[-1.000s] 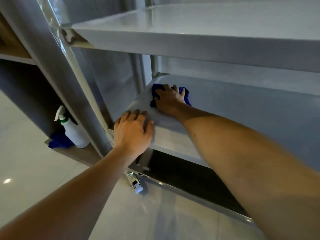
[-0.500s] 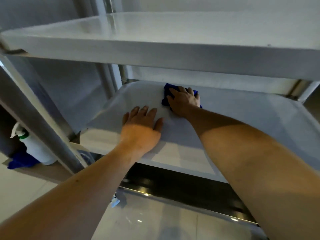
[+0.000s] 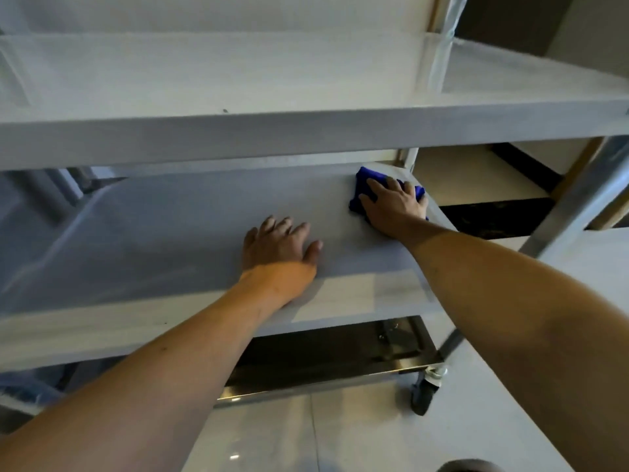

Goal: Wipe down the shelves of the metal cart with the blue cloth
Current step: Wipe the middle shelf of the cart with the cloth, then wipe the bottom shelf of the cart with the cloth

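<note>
Blue cloth (image 3: 361, 185) sits bunched at the far right corner of the cart's middle shelf (image 3: 170, 219), pinned flat under the right hand (image 3: 394, 204), fingers spread on top, pressing not pinching. Left hand (image 3: 277, 248) lies open, palm down on the same shelf near the front edge, holding nothing, bracing. Risks: cloth is right at the shelf's side edge by the rear post (image 3: 406, 158), so an outward stroke likely pushes it off the edge; a bunched cloth may miss the corner. Cart stands on a caster (image 3: 423, 391), lock state unclear, so leaning on it could roll it. Top shelf (image 3: 306, 137) hangs low over the forearms, so a bump is possible
</note>
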Tool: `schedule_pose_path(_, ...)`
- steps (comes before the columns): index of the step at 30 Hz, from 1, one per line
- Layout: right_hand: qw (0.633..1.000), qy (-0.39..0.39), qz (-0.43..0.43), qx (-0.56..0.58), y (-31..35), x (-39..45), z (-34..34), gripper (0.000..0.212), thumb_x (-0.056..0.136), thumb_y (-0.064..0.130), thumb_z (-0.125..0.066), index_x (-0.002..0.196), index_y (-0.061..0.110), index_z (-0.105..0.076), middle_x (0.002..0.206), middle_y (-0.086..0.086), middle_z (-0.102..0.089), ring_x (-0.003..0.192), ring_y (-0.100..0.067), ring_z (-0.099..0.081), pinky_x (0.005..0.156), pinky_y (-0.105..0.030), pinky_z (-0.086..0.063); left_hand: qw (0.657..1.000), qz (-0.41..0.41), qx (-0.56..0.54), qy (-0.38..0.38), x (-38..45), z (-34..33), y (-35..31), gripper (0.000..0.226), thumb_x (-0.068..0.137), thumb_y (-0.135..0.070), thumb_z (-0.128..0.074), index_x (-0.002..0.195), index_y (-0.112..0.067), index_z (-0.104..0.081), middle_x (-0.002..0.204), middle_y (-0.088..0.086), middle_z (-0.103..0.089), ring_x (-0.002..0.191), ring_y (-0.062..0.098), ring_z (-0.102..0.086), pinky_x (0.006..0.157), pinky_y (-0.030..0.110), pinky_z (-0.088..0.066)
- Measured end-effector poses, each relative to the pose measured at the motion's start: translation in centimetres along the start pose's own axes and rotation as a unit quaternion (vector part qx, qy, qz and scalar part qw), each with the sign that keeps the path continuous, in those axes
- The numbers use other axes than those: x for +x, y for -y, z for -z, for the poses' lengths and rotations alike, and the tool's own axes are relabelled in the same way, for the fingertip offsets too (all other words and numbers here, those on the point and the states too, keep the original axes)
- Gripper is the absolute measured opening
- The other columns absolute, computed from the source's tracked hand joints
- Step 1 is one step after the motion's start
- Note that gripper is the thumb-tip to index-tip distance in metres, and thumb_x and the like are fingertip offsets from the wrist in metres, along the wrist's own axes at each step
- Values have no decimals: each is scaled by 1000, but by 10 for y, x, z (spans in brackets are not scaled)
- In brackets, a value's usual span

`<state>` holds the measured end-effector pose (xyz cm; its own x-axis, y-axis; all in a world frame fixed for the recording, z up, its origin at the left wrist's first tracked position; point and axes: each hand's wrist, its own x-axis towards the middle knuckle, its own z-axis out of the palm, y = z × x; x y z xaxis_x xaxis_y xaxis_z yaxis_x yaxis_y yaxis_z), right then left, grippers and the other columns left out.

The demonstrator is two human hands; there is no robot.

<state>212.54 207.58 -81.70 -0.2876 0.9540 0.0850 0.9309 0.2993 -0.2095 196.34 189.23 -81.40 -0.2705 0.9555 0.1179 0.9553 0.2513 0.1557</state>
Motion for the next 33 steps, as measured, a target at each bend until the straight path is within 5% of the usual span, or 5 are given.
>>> schedule_pose_path(8,999,-26,-8,-34,8,-94,11,45,100,47,-40,144,39,-43,150,-3,-42,133,-34,-33,105,-59,-28,999,-22,-40,18,-20,7,-26,55,101,-52,-35,150,-29,-39,159,3,-35,147,26,-24,119,45,-21)
schedule_pose_path(18,994,-101,-22,31,36,-234,12,48,92,37,-54,139,30,-51,129,-8,-55,114,-33,-43,91,-48,-38,993,-62,-67,-70,-84,20,-7,53,102,-49,-37,146,-22,-45,151,6,-46,142,27,-36,113,47,-33)
schedule_pose_path(25,983,-169,31,71,48,-300,-17,47,87,29,-63,132,24,-53,132,-12,-50,113,-34,-42,92,-49,-42,958,-147,-126,-211,-143,-6,17,31,97,-35,-52,116,-15,-66,114,9,-62,106,28,-54,86,42,-44)
schedule_pose_path(30,971,-215,60,89,42,-323,-39,47,83,17,-68,129,18,-57,131,-16,-50,111,-37,-44,89,-52,-44,936,-215,-119,-253,-171,-39,37,23,96,-30,-55,108,-14,-68,110,10,-58,104,31,-52,92,44,-41)
schedule_pose_path(33,968,-218,94,82,36,-334,-59,44,83,15,-65,126,13,-62,128,-19,-53,107,-39,-48,85,-49,-43,924,-250,-116,-264,-182,-60,40,22,96,-30,-56,110,-16,-68,123,14,-58,123,36,-49,108,53,-33)
